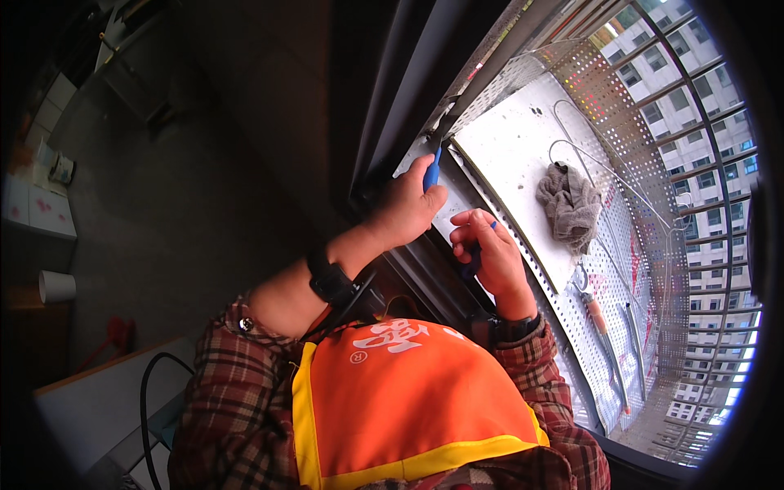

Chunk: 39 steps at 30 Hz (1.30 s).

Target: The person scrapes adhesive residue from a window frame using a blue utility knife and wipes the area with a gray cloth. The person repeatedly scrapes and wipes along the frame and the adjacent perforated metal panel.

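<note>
My left hand (407, 205) grips the blue handle of a tool (432, 174). Its narrow metal tip reaches into the corner of the window track (436, 136), beside the dark window frame (392, 104). To the right, my right hand (490, 248) is raised over the sill with its fingers curled around a blue object (473, 260), mostly hidden by the fingers and palm; a small blue end shows above them. What that object is, I cannot tell. A white board (514, 165) lies just outside the sill.
Beyond the sill, a perforated metal tray (618, 257) inside window bars (704, 116) holds a crumpled grey cloth (569, 208), bent wire hangers (603, 165) and a long rod with a wooden grip (595, 313). A white cup (57, 286) stands far left, near a table (116, 398).
</note>
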Available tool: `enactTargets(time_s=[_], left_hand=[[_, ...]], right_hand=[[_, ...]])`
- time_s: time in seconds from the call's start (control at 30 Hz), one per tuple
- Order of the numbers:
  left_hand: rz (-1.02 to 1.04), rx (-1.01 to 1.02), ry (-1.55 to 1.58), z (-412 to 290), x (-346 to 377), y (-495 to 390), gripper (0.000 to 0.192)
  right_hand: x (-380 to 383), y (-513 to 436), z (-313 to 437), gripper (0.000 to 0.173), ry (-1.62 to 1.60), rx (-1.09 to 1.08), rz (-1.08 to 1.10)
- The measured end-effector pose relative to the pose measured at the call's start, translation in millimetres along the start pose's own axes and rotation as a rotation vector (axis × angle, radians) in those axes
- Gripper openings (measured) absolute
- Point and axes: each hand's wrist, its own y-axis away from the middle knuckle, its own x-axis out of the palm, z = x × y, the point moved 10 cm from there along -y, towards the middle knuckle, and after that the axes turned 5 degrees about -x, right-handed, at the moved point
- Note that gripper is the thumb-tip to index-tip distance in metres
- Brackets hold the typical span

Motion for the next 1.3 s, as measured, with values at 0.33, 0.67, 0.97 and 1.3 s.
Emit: enactTargets(time_s=[0.33, 0.67, 0.97, 1.3], left_hand=[[0.097, -0.135, 0.266, 10, -26, 35, 0.053], [0.046, -0.148, 0.059, 4, -27, 29, 0.053], [-0.083, -0.118, -0.22, -4, -34, 32, 0.044], [-0.065, 0.09, -0.731, -30, -12, 38, 0.051]], right_hand=[[-9, 3, 5, 0.044, -0.052, 0.037, -0.088], [-21, 1, -8, 0.021, -0.263, 0.039, -0.155], [-12, 1, -1, 0.012, -0.273, 0.005, -0.041], [-9, 5, -5, 0.016, -0.196, 0.085, -0.059]])
